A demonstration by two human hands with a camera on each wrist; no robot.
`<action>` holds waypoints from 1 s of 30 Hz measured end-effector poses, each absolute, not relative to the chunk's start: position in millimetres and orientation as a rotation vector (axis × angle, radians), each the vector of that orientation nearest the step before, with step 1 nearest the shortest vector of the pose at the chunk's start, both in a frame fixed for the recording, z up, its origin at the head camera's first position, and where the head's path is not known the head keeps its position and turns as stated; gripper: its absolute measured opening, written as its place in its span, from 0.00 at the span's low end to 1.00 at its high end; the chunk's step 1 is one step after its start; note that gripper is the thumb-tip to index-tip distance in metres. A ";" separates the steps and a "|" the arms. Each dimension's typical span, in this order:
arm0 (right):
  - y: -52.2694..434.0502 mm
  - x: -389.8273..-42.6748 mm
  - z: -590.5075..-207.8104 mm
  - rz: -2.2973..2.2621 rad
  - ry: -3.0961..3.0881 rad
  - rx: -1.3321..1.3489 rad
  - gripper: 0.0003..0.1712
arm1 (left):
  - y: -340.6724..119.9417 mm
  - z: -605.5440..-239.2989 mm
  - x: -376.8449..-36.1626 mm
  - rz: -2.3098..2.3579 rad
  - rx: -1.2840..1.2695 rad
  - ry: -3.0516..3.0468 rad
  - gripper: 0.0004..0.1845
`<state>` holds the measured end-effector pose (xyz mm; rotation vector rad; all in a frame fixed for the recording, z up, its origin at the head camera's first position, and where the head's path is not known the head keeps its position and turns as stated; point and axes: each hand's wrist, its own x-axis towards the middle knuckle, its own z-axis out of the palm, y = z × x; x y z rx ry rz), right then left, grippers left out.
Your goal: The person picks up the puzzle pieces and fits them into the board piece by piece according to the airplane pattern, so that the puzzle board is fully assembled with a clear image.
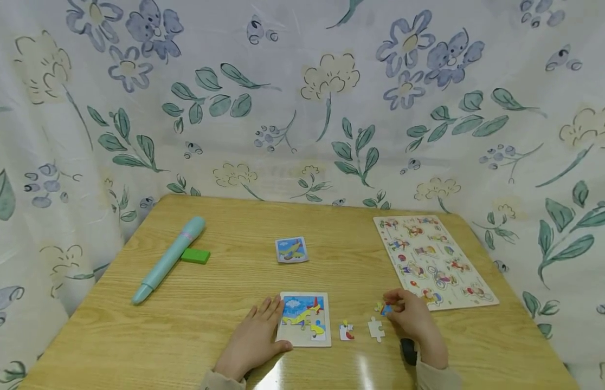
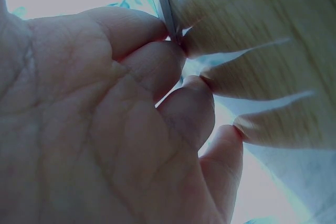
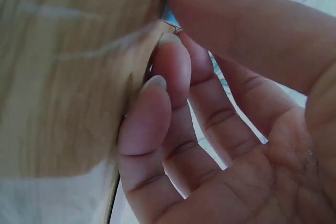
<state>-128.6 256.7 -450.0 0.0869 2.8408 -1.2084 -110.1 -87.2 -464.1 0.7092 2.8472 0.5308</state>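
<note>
So the left hand (image 1: 256,338) lies flat, fingers straight, against the airplane puzzle tray (image 1: 304,319), while the right hand (image 1: 413,317) pinches a small puzzle piece (image 1: 386,309).

Light wooden table (image 1: 224,319) — teal pen (image 1: 168,259), green block (image 1: 195,255), picture card (image 1: 291,249) beyond the left hand (image 1: 256,338); pegged puzzle board (image 1: 431,260) past the right hand (image 1: 413,320).
</note>
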 end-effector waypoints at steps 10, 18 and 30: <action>250.7 -131.1 -453.3 -1.163 2.847 0.061 0.11 | -87.1 -465.3 -110.2 0.546 0.704 2.846 0.48; 250.6 -131.4 -453.5 -1.118 2.853 0.102 0.09 | -86.7 -465.2 -110.5 0.540 0.710 2.848 0.48; 221.8 -136.8 -454.4 -1.373 2.781 0.015 0.10 | -86.1 -463.3 -110.6 0.543 0.703 2.850 0.48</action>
